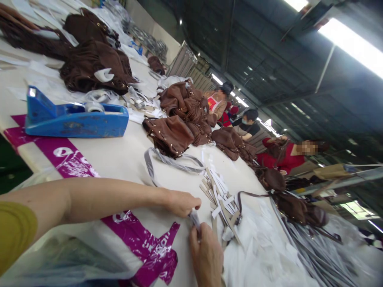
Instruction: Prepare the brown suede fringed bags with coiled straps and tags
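A long strap in greyish clear wrapping (175, 162) loops over the white table. My left hand (182, 202) reaches in from the left with its fingers closed around one part of it. Just below, my right hand (208, 253) is closed on the wrapped end, and a short grey piece shows between the two hands. Right beside them lies a pile of thin white and beige strips (220, 195). Brown leather bags (170, 133) with metal eyelets lie beyond the strap. The undersides of my fingers are hidden.
A blue tape dispenser (77, 119) stands at the left. Purple printed tape (134, 235) runs along the near table edge. More brown bags (95, 65) lie at the back left. Clear plastic (260, 243) and grey straps (317, 243) cover the right. Several people work across the table.
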Demonstrator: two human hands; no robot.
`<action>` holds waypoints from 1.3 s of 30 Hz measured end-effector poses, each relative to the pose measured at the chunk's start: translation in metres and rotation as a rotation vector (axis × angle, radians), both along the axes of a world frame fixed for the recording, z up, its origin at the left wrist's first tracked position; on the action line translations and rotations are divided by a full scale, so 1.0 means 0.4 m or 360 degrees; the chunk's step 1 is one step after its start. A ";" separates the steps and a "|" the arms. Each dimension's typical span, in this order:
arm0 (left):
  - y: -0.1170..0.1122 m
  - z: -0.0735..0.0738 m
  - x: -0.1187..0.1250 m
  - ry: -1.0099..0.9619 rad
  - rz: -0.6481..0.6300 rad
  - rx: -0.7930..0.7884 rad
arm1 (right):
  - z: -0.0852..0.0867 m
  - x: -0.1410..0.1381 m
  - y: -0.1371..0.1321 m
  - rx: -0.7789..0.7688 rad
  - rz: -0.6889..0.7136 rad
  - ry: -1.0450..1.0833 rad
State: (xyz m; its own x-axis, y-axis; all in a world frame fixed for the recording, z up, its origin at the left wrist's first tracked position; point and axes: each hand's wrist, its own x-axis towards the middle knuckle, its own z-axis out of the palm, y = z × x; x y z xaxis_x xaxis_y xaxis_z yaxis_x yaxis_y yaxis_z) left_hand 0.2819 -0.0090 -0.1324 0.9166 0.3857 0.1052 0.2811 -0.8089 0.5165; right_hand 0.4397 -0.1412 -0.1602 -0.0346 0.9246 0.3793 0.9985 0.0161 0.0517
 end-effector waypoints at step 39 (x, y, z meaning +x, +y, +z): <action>-0.009 -0.025 0.051 -0.0176 0.0073 0.0053 | 0.093 -0.038 0.103 -0.0399 -0.0164 -0.0242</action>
